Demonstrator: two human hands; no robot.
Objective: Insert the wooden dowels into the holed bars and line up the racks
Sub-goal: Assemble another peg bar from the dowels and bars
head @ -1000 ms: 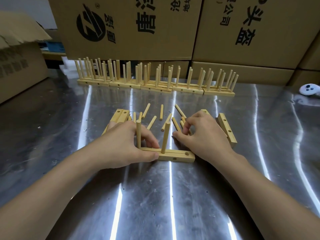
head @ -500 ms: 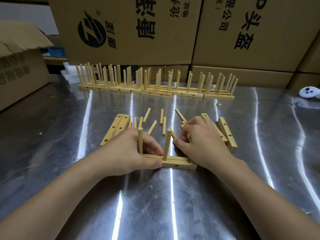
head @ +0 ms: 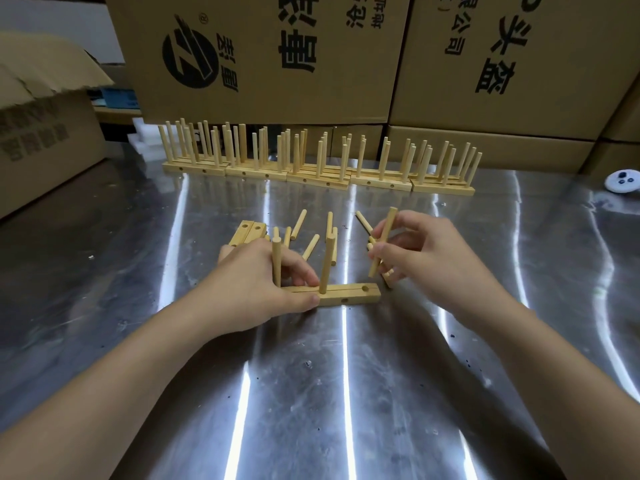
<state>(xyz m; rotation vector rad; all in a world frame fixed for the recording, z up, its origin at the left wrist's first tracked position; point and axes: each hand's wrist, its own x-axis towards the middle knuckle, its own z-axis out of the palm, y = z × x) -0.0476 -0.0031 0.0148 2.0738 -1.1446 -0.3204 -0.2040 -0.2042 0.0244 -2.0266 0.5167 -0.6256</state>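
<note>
A holed wooden bar [head: 349, 294] lies on the steel table with two dowels [head: 326, 264] standing in it and one hole at its right end showing. My left hand [head: 256, 289] grips the bar's left end, thumb on the front face. My right hand [head: 426, 251] pinches a single dowel [head: 383, 241], held tilted above and to the right of the bar. Loose dowels [head: 298, 224] lie behind the bar. Two spare bars [head: 246, 233] lie at the back left, partly hidden by my left hand.
A row of several finished racks [head: 318, 169] stands along the table's far edge in front of stacked cardboard boxes [head: 263, 53]. Another box [head: 38, 140] sits at the left. A white controller [head: 621, 180] rests at the far right.
My right hand has lifted off the pile of loose dowels with one dowel pinched in its fingers. My left hand still holds the bar in place.
</note>
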